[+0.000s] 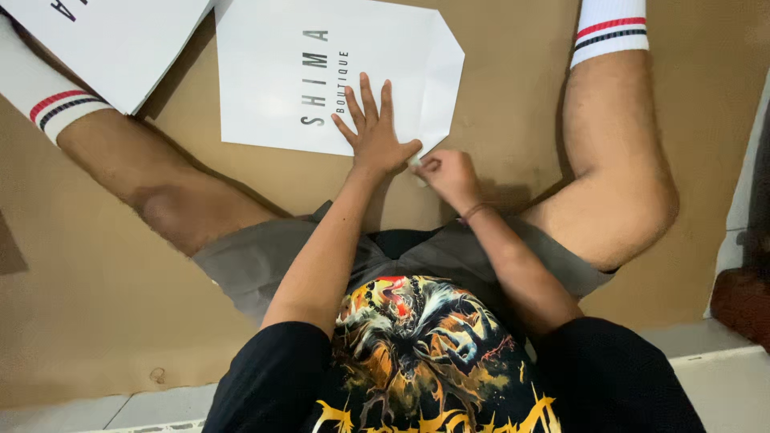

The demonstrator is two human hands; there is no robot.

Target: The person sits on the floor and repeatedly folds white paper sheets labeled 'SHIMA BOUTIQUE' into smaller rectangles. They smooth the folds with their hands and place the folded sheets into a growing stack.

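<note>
Person sits on a brown cardboard sheet, legs spread, camera looking down past the black printed T-shirt.

Landmark: the white paper bag, lying flat on the cardboard between the legs, printed side up, far-right corner folded in at an angle.

Left hand: flat on the bag at its near edge, fingers spread and extended, palm down, pressing the paper. Not gripping anything.

Right hand: just off the bag's near-right corner, fingers curled in, pinching that corner or a small white bit there. Can't tell exactly what's between the fingertips. Thin band on that wrist.

The two hands are near each other, thumb of the left almost meeting the right's knuckles; contact unclear.

Second white paper bag: left of the first, at the top-left frame edge, partly cut off, overlapping the left shin.

Both legs flank the bag: white socks with red and dark stripes, grey shorts on the near side of it.

Beyond the cardboard on the near side: pale tiled floor.
</note>
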